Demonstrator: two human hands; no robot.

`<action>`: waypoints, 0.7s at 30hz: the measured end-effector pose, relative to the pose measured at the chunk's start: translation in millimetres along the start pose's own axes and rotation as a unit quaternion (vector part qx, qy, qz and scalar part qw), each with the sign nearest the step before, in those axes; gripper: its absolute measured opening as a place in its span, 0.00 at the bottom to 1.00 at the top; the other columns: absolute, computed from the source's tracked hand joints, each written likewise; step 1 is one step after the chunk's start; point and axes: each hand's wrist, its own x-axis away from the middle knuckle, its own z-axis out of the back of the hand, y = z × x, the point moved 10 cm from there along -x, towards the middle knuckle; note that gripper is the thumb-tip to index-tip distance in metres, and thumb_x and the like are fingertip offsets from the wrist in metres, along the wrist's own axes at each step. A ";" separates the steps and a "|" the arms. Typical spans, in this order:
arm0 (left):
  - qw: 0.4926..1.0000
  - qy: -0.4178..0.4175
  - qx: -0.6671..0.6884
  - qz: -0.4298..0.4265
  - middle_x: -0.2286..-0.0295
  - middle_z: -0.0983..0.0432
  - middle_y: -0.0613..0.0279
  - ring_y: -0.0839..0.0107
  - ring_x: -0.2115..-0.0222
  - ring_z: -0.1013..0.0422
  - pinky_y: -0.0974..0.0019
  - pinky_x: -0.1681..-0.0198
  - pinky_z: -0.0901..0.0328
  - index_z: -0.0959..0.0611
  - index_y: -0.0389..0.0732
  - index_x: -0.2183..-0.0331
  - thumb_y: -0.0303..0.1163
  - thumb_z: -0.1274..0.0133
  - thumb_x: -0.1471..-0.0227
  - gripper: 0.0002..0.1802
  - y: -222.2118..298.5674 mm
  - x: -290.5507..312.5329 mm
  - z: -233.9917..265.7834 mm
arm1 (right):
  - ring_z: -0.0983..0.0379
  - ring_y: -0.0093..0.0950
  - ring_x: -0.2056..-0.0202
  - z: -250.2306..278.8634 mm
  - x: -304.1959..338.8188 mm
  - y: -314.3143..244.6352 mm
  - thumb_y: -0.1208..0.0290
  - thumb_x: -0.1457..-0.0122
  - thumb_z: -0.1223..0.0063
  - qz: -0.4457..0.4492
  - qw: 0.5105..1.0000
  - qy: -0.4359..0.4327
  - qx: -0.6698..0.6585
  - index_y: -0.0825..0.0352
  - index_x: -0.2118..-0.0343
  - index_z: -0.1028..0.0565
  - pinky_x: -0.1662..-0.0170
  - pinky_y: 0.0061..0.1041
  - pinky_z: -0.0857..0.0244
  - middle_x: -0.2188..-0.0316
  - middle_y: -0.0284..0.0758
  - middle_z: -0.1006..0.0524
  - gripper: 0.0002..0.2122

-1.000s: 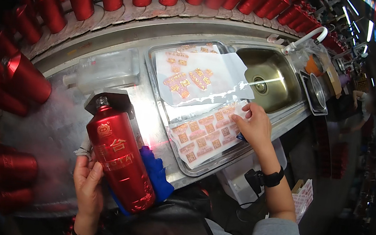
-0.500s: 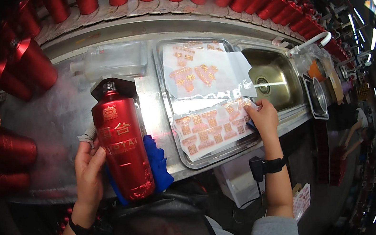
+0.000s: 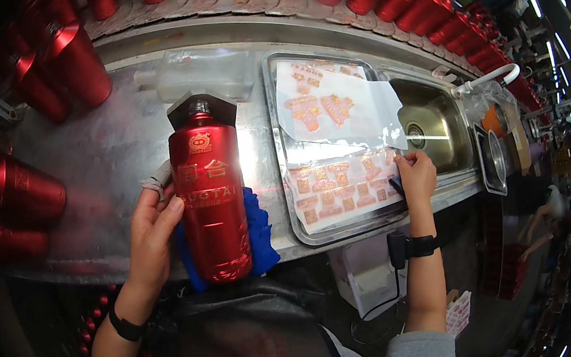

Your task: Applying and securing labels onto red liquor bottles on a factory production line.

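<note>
A shiny red bottle [image 3: 213, 197] with gold lettering lies tilted in front of me, its neck toward a black angular block [image 3: 222, 110]. My left hand [image 3: 155, 233] is closed on its left side, thumb along the edge; a pale wrap covers one finger. Blue cloth [image 3: 260, 230] is bunched beneath the bottle. At the right, my right hand [image 3: 416, 180] pinches the right edge of a decal sheet [image 3: 335, 189] printed in gold and red. That sheet lies in a shallow metal tray [image 3: 310, 239], below a second white decal sheet [image 3: 374, 121].
Behind the tray's right end is a metal sink [image 3: 417, 127] with a white faucet [image 3: 489, 77]. A clear plastic container [image 3: 201, 75] lies at the back left. Red bottles line a curved conveyor [image 3: 251, 7]; several others [image 3: 25, 189] lie at left. Another person [image 3: 548, 208] is far right.
The whole view has shifted, so bench and bottle appear farther right and slightly higher. The bottle stands a little more upright in the picture. Both hands keep their grips.
</note>
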 end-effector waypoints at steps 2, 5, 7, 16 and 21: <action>1.000 -0.001 0.004 0.007 0.44 0.34 0.53 0.69 0.44 0.37 0.64 0.40 0.43 0.39 0.33 0.38 0.31 0.52 0.40 0.31 -0.2 -0.1 -0.3 | 0.23 0.42 0.65 -0.3 -3.8 5.6 0.59 0.51 0.37 -0.015 1.000 -0.014 -0.006 0.66 0.74 0.21 0.64 0.40 0.31 0.72 0.40 0.21 0.13; 1.000 0.003 0.000 0.007 0.44 0.33 0.57 0.74 0.45 0.34 0.70 0.43 0.41 0.38 0.34 0.39 0.32 0.53 0.39 0.30 -1.0 0.8 -1.4 | 0.24 0.42 0.66 10.2 1.7 -8.6 0.60 0.50 0.37 0.028 0.999 0.029 0.018 0.65 0.74 0.21 0.64 0.39 0.31 0.71 0.40 0.21 0.12; 1.000 0.000 0.005 -0.002 0.45 0.33 0.58 0.74 0.46 0.34 0.71 0.43 0.40 0.38 0.34 0.39 0.32 0.53 0.39 0.30 -0.2 0.9 -1.2 | 0.24 0.42 0.66 19.0 11.4 -19.0 0.61 0.49 0.37 0.073 0.995 0.071 0.016 0.65 0.75 0.21 0.64 0.39 0.31 0.70 0.40 0.21 0.11; 1.000 -0.007 0.028 -0.008 0.46 0.31 0.53 0.70 0.46 0.34 0.65 0.40 0.42 0.37 0.32 0.39 0.31 0.51 0.39 0.30 -3.1 0.3 1.8 | 0.25 0.36 0.73 22.7 5.5 -13.7 0.63 0.48 0.37 0.072 0.991 0.049 -0.099 0.70 0.74 0.21 0.68 0.33 0.33 0.76 0.39 0.22 0.12; 1.000 0.001 0.019 -0.011 0.46 0.32 0.53 0.69 0.45 0.35 0.65 0.40 0.42 0.37 0.32 0.39 0.32 0.51 0.39 0.30 -2.9 0.1 1.8 | 0.29 0.27 0.80 23.8 -0.7 -14.9 0.64 0.49 0.36 0.076 0.980 0.009 -0.186 0.73 0.76 0.23 0.73 0.28 0.36 0.83 0.37 0.25 0.14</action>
